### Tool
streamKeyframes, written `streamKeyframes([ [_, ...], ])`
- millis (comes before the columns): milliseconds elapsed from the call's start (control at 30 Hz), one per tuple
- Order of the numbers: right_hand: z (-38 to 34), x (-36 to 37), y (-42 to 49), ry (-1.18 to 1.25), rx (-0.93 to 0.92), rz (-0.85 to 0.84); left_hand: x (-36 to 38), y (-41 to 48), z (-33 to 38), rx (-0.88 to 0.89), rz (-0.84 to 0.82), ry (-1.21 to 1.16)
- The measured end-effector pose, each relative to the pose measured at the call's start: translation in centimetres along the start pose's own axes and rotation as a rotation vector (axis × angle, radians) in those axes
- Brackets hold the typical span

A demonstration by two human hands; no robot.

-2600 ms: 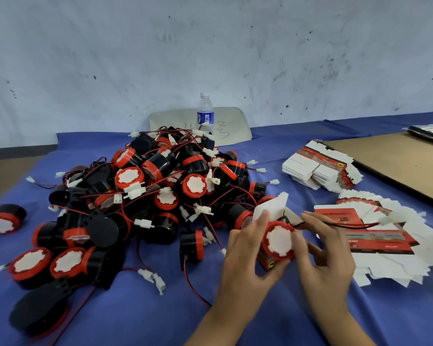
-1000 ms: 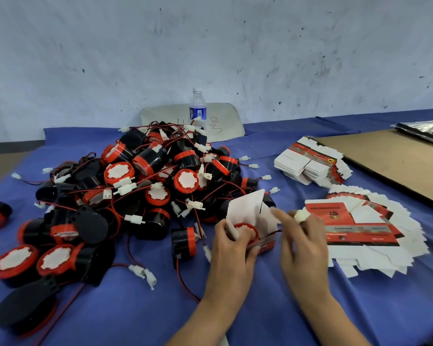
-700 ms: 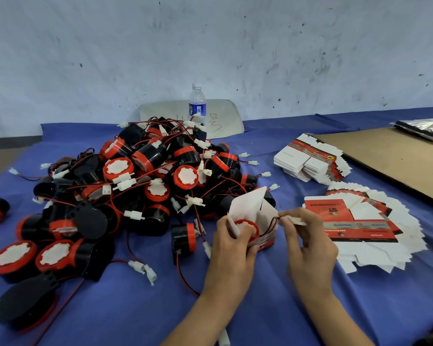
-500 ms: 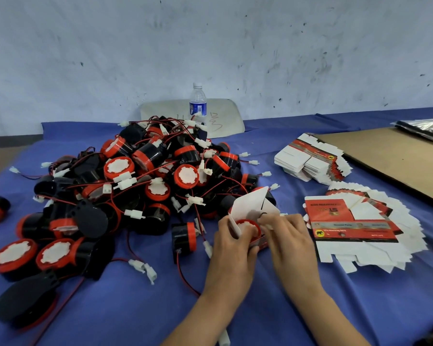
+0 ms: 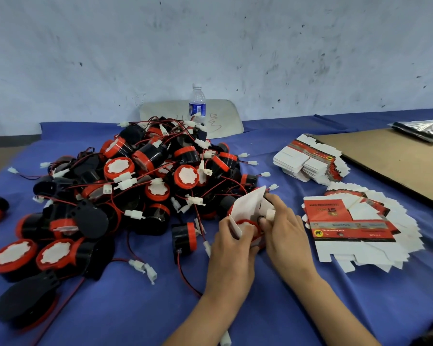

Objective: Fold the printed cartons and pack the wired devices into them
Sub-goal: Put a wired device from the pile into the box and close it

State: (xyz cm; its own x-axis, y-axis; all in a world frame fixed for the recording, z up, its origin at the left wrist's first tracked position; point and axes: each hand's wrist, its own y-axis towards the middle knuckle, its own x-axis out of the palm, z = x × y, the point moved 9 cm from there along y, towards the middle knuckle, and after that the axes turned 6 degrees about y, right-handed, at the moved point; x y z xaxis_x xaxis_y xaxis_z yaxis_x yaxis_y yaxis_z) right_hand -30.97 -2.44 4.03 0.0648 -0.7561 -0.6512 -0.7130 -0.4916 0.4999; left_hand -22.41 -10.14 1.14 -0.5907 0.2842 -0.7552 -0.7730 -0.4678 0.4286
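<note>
My left hand (image 5: pixel 231 242) grips a small folded carton (image 5: pixel 248 204) with its white top flap standing open. Inside it sits a black-and-red wired device (image 5: pixel 245 224), only its red rim showing. My right hand (image 5: pixel 284 232) pinches the device's white connector (image 5: pixel 270 214) and holds it at the carton's mouth. A large pile of the same black-and-red devices (image 5: pixel 145 181) with red wires lies to the left. Flat printed cartons (image 5: pixel 350 226) are fanned out on the right.
A second stack of flat cartons (image 5: pixel 308 164) lies further back on the right. A brown cardboard sheet (image 5: pixel 395 161) covers the far right of the blue cloth (image 5: pixel 135 308). A water bottle (image 5: pixel 197 103) stands by the wall. Loose devices (image 5: pixel 13 254) lie at the left.
The device has gone down into the carton. My right hand drew the wire out to the right, then brought the connector back to the carton's opening.
</note>
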Motion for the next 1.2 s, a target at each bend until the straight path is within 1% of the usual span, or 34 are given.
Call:
streamKeyframes([
  [33,0.4,-0.3,0.1,0.045,0.021,0.033,0.0,0.0,0.1,0.005,0.004,0.006],
  [100,-0.1,-0.8,0.0,0.049,-0.014,0.086,-0.1,0.0,0.2,0.013,0.013,0.007],
  [233,-2.0,-1.3,-0.1,-0.032,-0.145,0.087,-0.2,0.0,0.2,0.016,0.002,-0.005],
  [333,-2.4,-1.3,-0.4,-0.082,-0.177,0.107,-0.2,-0.1,0.2,0.012,0.004,-0.011],
  [400,-2.1,-0.7,-0.6,-0.044,-0.167,0.066,-0.2,-0.1,0.2,0.010,0.002,-0.001],
  [467,-1.3,-0.1,-0.5,0.061,-0.083,-0.002,-0.1,-0.1,0.1,0.011,-0.003,0.009],
  [500,-0.8,0.0,-0.6,0.113,-0.042,-0.008,-0.1,-0.1,0.1,0.011,-0.003,0.010],
  [533,-0.8,-0.3,-0.7,0.117,-0.039,0.025,-0.1,-0.1,0.1,0.011,-0.003,0.006],
  [600,-0.7,-1.1,-0.8,0.047,-0.071,0.113,-0.1,-0.1,0.1,0.013,0.001,-0.007],
  [700,-0.6,-1.6,-0.9,-0.019,-0.095,0.175,-0.1,-0.1,0.1,0.013,0.004,-0.004],
  [800,-1.3,-2.1,-1.3,-0.141,-0.174,0.254,-0.1,-0.1,0.0,0.000,-0.004,-0.013],
  [900,-1.6,-1.9,-1.9,-0.161,-0.257,0.245,-0.2,-0.1,-0.1,-0.001,-0.006,-0.020],
  [967,-1.6,-1.8,-2.1,-0.221,-0.270,0.223,-0.3,-0.1,-0.1,0.004,-0.002,-0.025],
  [1067,-1.4,-1.6,-2.0,-0.259,-0.209,0.166,-0.3,-0.2,-0.1,0.009,0.011,-0.030],
  [1200,-0.6,-0.9,-1.9,-0.221,-0.120,0.086,-0.4,-0.2,0.1,0.038,0.023,-0.061],
])
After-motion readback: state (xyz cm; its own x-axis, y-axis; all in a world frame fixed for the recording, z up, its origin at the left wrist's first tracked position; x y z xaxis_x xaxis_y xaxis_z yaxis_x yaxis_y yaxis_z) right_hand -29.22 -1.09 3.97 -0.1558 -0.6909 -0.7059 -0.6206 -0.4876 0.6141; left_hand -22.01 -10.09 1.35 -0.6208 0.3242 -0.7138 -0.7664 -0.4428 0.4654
